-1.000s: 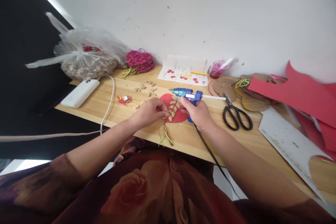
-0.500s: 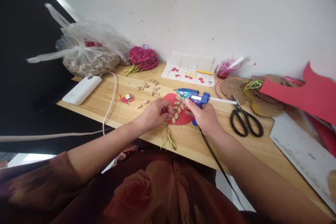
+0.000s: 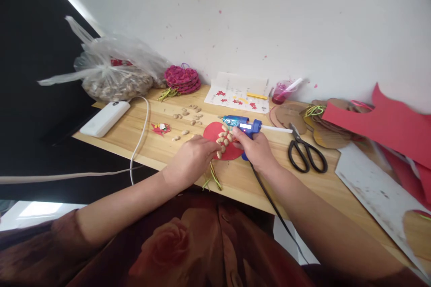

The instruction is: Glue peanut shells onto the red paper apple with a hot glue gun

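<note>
A red paper disc [image 3: 209, 131] lies near the table's front edge, with several peanuts [image 3: 226, 136] clustered on it. My left hand [image 3: 191, 158] reaches over the disc's left edge, its fingers closed at a peanut [image 3: 219, 154] on the near side of the cluster; the thumb tip is partly hidden. In my right hand [image 3: 257, 148] is a blue hot glue gun [image 3: 235, 120], its nozzle facing left above the disc's far side. A white glue stick [image 3: 276, 129] sticks out of its back. Green and yellow strings [image 3: 213, 178] hang out below the disc.
Loose peanuts [image 3: 184, 111] lie left of the disc, near red paper scraps [image 3: 160, 128] and a white power strip [image 3: 105, 119]. Behind stand a plastic bag [image 3: 116, 76] and magenta stacked discs [image 3: 182, 80]. Black-handled scissors [image 3: 307, 154], cardboard shapes [image 3: 288, 115] and red sheets [image 3: 373, 123] lie right.
My left hand has shifted slightly left and toward me, and its back is turned up more. The glue gun stays in my right hand. The whole view has shifted a little.
</note>
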`<state>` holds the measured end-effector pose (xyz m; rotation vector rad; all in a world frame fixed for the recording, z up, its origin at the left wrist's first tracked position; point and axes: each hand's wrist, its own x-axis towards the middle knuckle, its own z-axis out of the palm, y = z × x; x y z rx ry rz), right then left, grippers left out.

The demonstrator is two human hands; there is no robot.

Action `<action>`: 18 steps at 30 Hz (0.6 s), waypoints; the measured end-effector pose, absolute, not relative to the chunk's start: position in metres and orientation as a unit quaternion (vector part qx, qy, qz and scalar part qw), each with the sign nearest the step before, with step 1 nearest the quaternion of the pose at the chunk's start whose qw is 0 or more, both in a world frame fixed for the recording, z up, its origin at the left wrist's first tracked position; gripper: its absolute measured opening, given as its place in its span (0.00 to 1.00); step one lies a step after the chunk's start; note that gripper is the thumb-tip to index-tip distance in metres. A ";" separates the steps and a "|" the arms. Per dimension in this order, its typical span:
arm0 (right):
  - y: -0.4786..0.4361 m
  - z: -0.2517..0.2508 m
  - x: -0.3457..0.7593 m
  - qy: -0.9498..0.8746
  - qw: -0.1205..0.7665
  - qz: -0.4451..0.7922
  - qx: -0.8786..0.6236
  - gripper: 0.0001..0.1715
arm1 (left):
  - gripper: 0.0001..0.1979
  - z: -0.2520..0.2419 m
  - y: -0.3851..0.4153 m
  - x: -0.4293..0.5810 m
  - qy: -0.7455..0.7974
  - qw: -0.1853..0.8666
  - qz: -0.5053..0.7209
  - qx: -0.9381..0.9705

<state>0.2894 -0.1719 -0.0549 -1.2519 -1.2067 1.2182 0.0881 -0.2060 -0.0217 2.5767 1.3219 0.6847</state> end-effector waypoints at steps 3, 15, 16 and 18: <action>-0.172 -0.054 0.289 -0.495 0.487 0.503 -0.515 0.24 | 0.07 -0.022 -0.209 0.091 0.456 0.051 0.183 0.869; -0.173 -0.053 0.290 -0.487 0.486 0.507 -0.519 0.28 | 0.13 0.006 -0.209 0.117 0.440 -0.003 -0.055 0.896; -0.174 -0.052 0.289 -0.486 0.486 0.510 -0.517 0.28 | 0.13 0.008 -0.210 0.117 0.440 -0.007 -0.061 0.896; -0.175 -0.051 0.288 -0.482 0.486 0.516 -0.515 0.28 | 0.13 0.007 -0.209 0.117 0.442 -0.007 -0.059 0.895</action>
